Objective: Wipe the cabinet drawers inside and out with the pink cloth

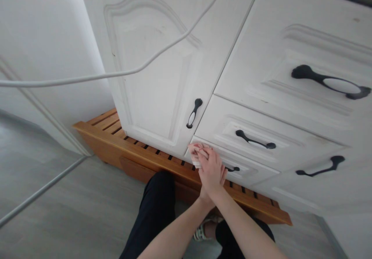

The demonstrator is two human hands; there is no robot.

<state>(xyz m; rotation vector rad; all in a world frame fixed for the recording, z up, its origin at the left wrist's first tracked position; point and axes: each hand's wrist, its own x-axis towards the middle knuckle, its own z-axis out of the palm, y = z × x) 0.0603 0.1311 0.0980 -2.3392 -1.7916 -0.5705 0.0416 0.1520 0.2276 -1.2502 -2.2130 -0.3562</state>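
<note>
My right hand is closed on a crumpled pink-and-white cloth, pressed at the left end of the lowest white drawer. Crossing beneath it, my left hand is mostly covered by the right; a little of it shows beside the right hand, and whether it grips the cloth too cannot be seen. Just right of my hands is that drawer's dark handle, partly hidden. Above sits a middle drawer with its own dark handle. The cabinet door to the left has a black-and-white handle.
A slatted wooden bench runs along the cabinet's base, between it and my legs. A white cable hangs across the view in front of the door. Larger drawer handles stick out at right. Grey floor lies below.
</note>
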